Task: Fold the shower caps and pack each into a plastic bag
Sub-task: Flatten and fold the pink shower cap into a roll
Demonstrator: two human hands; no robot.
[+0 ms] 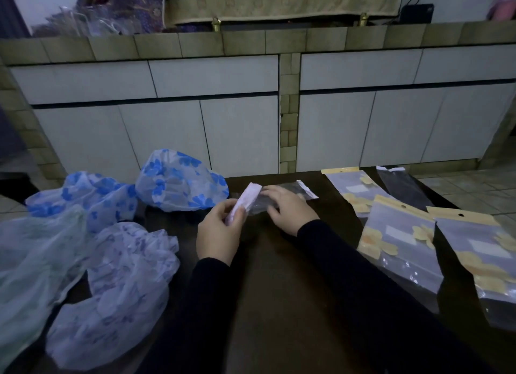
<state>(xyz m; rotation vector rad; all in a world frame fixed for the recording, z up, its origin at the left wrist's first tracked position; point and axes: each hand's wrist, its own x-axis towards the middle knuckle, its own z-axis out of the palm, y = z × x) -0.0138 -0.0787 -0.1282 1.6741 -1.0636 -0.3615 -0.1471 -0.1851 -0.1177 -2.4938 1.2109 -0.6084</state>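
My left hand [220, 231] grips a folded pale shower cap [247, 202], a narrow strip tilted up to the right. My right hand [287, 206] presses on a clear plastic bag [296, 190] with a white strip at its far end, lying on the dark table [279, 304]. The cap's upper end sits at the bag's left end. Loose caps lie at the left: two with blue flowers [178, 179] [92, 196], one with faint purple print [122, 284], and a pale green one [30, 262].
Three packed bags with yellow headers and flower prints lie at the right [399, 242] [485, 253] [354, 189]. A dark flat bag [402, 188] lies behind them. A tiled counter with white cabinet fronts [212, 116] stands just past the table's far edge.
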